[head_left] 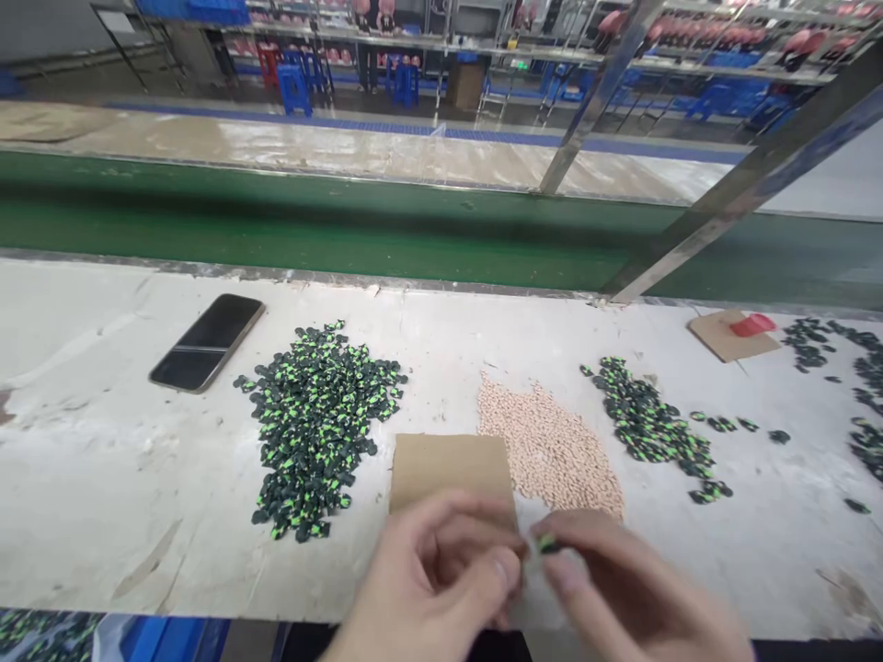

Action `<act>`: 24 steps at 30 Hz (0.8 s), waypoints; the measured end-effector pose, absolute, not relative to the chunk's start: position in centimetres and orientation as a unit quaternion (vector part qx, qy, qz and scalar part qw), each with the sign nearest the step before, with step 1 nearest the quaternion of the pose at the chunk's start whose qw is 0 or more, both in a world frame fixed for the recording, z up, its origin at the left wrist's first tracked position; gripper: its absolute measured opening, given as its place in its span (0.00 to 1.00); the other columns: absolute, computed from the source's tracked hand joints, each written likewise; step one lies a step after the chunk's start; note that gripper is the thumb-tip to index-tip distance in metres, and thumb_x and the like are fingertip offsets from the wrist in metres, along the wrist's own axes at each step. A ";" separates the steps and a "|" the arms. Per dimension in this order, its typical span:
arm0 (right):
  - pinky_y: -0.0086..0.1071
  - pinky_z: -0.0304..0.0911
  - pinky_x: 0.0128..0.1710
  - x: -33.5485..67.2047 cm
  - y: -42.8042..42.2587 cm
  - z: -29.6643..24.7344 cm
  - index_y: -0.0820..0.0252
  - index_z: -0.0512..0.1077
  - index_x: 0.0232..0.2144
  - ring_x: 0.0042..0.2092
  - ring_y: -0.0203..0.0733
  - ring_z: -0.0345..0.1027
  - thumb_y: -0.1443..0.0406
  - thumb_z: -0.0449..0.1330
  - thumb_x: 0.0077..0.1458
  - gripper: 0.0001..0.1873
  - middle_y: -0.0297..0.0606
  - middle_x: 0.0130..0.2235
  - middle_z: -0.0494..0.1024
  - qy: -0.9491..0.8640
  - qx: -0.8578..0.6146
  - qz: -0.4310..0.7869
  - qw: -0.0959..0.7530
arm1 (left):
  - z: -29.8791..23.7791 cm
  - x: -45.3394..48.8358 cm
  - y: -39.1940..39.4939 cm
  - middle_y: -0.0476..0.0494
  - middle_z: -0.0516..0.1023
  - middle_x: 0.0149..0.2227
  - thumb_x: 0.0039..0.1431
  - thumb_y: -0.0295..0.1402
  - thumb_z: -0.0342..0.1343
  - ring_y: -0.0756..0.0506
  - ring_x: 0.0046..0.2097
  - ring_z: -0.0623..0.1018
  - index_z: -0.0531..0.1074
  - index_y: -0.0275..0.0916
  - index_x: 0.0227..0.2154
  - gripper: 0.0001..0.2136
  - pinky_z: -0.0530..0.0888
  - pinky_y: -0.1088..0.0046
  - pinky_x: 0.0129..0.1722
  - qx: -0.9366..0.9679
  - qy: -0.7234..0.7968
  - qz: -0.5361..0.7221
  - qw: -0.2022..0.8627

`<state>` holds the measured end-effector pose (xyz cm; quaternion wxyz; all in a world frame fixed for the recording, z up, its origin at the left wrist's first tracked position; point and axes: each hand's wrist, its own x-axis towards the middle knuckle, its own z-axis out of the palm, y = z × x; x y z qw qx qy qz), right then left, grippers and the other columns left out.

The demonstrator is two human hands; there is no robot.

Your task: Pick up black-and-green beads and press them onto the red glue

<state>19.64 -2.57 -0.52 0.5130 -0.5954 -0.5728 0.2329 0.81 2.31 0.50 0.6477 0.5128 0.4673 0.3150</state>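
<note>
At the table's near edge, my right hand [635,584] pinches a small black-and-lime-green piece [547,543] between thumb and fingertips. Close beside it, my left hand [448,575] is closed with thumb against fingers; whatever lies in that pinch is too small and blurred to name. Under and beyond the left hand is a flat cardboard piece [448,464]. A spread of tiny pale pink pieces [552,446] lies just past both hands. To the left is a big heap of black-and-green pieces [321,418], with a smaller heap of similar pieces [648,418] on the right.
A phone [207,342] lies at the left. At the far right, a red cap-like object [751,325] rests on another cardboard piece [724,336], near more dark pieces [869,368]. A green conveyor belt [310,230] runs behind the table, with a slanted metal post [690,234] at its edge.
</note>
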 end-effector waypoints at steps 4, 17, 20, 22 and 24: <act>0.43 0.74 0.30 27.1 -1.1 -3.3 0.53 0.81 0.36 0.32 0.53 0.80 0.53 0.63 0.59 0.12 0.42 0.31 0.84 -0.564 -0.741 -0.037 0.362 | -0.1 -1.3 9.7 0.31 0.80 0.58 0.66 0.27 0.51 0.31 0.58 0.77 0.80 0.38 0.50 0.16 0.73 0.43 0.58 0.794 0.505 0.251 0.226; 0.46 0.71 0.39 28.0 2.2 -4.7 0.57 0.81 0.43 0.40 0.53 0.75 0.57 0.59 0.65 0.14 0.46 0.40 0.84 -0.696 -0.664 -0.050 0.267 | -1.6 -3.4 15.7 0.34 0.88 0.36 0.63 0.31 0.47 0.29 0.44 0.81 0.83 0.44 0.29 0.17 0.76 0.47 0.45 0.877 0.427 0.187 0.120; 0.42 0.69 0.36 26.0 3.0 -4.6 0.55 0.81 0.39 0.36 0.50 0.73 0.62 0.58 0.65 0.11 0.43 0.37 0.83 -0.715 -0.648 -0.007 0.262 | -1.4 -3.5 15.8 0.38 0.88 0.36 0.63 0.33 0.49 0.31 0.44 0.81 0.83 0.45 0.31 0.16 0.77 0.51 0.44 0.863 0.443 0.210 0.125; 0.41 0.67 0.34 25.3 3.3 -4.7 0.55 0.81 0.34 0.34 0.48 0.71 0.66 0.56 0.65 0.13 0.42 0.34 0.82 -0.714 -0.646 0.010 0.270 | -1.2 -3.5 15.6 0.39 0.88 0.37 0.63 0.33 0.49 0.32 0.45 0.81 0.82 0.45 0.32 0.15 0.77 0.53 0.46 0.850 0.455 0.230 0.132; 0.40 0.66 0.33 25.0 3.5 -4.9 0.55 0.80 0.31 0.34 0.48 0.71 0.69 0.54 0.64 0.15 0.42 0.32 0.82 -0.707 -0.648 0.027 0.284 | -0.8 -3.4 15.2 0.39 0.87 0.40 0.65 0.33 0.48 0.34 0.46 0.81 0.82 0.44 0.36 0.15 0.77 0.54 0.47 0.834 0.469 0.254 0.142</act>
